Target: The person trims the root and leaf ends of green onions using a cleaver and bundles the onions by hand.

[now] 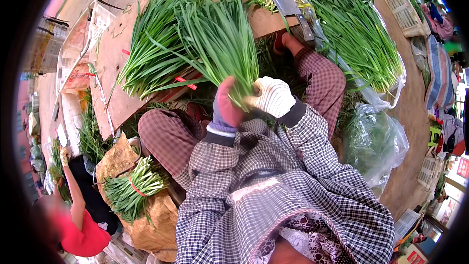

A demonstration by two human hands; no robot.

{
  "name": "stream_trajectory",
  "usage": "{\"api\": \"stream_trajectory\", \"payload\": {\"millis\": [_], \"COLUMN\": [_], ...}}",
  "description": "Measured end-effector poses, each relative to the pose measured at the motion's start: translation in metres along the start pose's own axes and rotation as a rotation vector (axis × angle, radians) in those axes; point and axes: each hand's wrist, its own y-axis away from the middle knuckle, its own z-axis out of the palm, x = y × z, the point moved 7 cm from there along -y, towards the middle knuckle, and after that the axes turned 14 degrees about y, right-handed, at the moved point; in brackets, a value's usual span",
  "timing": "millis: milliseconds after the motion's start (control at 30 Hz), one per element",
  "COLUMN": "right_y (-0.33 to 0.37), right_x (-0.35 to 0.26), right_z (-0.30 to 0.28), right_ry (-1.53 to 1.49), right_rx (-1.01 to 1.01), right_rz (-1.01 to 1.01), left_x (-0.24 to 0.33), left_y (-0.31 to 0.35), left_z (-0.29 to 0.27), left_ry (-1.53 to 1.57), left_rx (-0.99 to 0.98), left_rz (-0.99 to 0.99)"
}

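Note:
A bunch of long green garlic chives (220, 39) stands between my hands, stem ends toward me and leaves fanning away over the board. My left hand (226, 108), in a pink and purple glove, is closed around the left side of the stems. On the right of the stems, my right hand (274, 97), in a white knit glove, has its fingers bent in against them. The stem ends are slightly blurred. A loose pile of chives (156, 44) lies on the wooden board (108, 95), left of the held bunch. Red strips (185, 83) lie near that pile's stem ends.
A cleaver (286, 2) rests at the board's far right. Chives fill an open plastic bag (351, 34) on the right; a clear bag (376, 142) lies nearer. A tied chive bundle (134, 188) sits on brown wrapping (154, 225) at left, near a person in red (88, 234).

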Motion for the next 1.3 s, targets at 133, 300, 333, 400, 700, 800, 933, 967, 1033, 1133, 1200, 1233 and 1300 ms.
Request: {"api": "stream_trajectory", "payload": {"millis": [133,300,333,400,700,800,933,967,1033,1133,1200,1233,1300], "right_y": [-0.001,0.001,0.001,0.0,0.002,0.001,0.0,0.0,0.001,0.003,0.002,0.003,0.002], "right_x": [0.012,0.017,0.017,0.017,-0.001,-0.004,0.006,0.004,0.006,0.018,0.027,0.033,0.032], "right_z": [0.012,0.033,0.035,0.038,0.018,0.011,0.026,0.02,0.015,0.006,-0.003,-0.003,-0.005], "right_ry": [-0.218,-0.741,-0.765,-0.809,-0.263,-0.153,-0.228,-0.248,-0.282,-0.431,-0.508,-0.567,-0.635], "right_rx": [0.063,-0.093,-0.107,-0.078,-0.02,-0.001,-0.046,-0.057,-0.051,0.044,0.111,0.119,0.126], "right_rz": [-0.022,0.078,0.095,0.059,-0.109,-0.127,-0.07,-0.047,-0.016,0.023,0.071,0.106,0.098], "left_x": [0.006,-0.003,-0.002,-0.01,-0.012,-0.01,-0.013,-0.011,-0.009,-0.007,-0.003,0.0,0.005], "left_y": [-0.001,-0.013,-0.014,-0.012,-0.011,-0.011,-0.014,-0.013,-0.012,-0.008,-0.002,0.003,0.004], "left_z": [-0.013,-0.038,-0.038,-0.045,-0.03,-0.03,-0.039,-0.039,-0.042,-0.037,-0.026,-0.013,-0.009], "left_ry": [0.145,0.236,0.168,0.046,-0.149,-0.201,-0.225,-0.261,-0.29,-0.298,-0.317,-0.341,-0.523], "left_rx": [0.05,0.002,-0.019,-0.064,-0.027,0.025,0.088,0.122,0.139,0.16,0.165,0.164,0.17], "left_rz": [0.033,-0.014,0.006,-0.137,-0.076,-0.032,0.002,0.023,0.041,0.051,0.042,0.031,0.102]}}
